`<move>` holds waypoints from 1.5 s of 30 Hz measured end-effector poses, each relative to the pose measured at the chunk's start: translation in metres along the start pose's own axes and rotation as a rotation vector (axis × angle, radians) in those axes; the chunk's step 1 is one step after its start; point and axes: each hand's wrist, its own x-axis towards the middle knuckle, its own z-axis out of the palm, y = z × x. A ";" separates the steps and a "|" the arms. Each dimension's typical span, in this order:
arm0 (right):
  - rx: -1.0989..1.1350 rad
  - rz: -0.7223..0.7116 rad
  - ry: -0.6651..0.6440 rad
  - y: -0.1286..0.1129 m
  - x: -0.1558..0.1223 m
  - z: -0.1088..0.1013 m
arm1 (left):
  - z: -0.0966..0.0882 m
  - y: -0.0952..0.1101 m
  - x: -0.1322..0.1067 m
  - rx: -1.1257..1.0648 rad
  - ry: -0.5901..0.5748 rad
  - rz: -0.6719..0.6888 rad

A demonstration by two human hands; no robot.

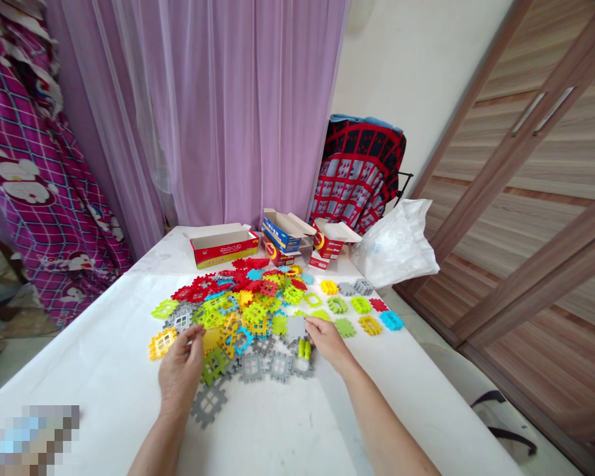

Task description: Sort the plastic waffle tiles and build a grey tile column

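A heap of toothed plastic building tiles in red, yellow, green, blue and grey covers the middle of the table. My left hand [182,367] is at the heap's left side, its fingers pinched at the edge of a flat yellow tile [212,340]. On the other side, my right hand [331,342] pinches the edge of a flat grey tile [296,328]. Grey window tiles [280,366] lie between my hands, nearer to me. A yellow window tile [162,343] lies left of my left hand, and a grey window tile [209,404] lies in front of the heap.
Sorted stacks of tiles, including a blue stack [391,320] and a yellow stack [370,324], stand at the right. Behind the heap are an open red box [224,251], a blue box [281,233] and red boxes [329,241]. A white plastic bag [399,244] sits at the table's [99,330] right edge.
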 end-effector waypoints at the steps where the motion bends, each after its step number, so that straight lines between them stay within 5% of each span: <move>1: -0.012 -0.038 -0.028 -0.002 -0.002 0.000 | 0.000 0.001 0.000 0.000 0.000 0.004; 6: -0.282 -0.206 -0.170 -0.022 -0.005 -0.002 | -0.001 0.001 -0.001 0.005 0.005 0.015; 10: -0.510 -0.230 -0.086 -0.033 -0.008 -0.002 | 0.001 -0.002 0.000 0.005 0.011 0.015; 31: -0.693 -0.252 -0.082 -0.040 -0.025 -0.001 | 0.001 0.000 0.000 0.004 0.024 0.018; 35: -0.636 -0.159 0.069 -0.033 -0.014 -0.024 | -0.001 0.004 -0.001 0.025 0.021 0.008; 39: -0.647 0.028 0.215 -0.012 0.013 -0.069 | -0.002 0.005 -0.001 0.050 0.005 0.002; 45: -0.793 0.270 0.290 0.019 0.065 -0.127 | -0.001 -0.001 0.002 0.083 0.006 -0.010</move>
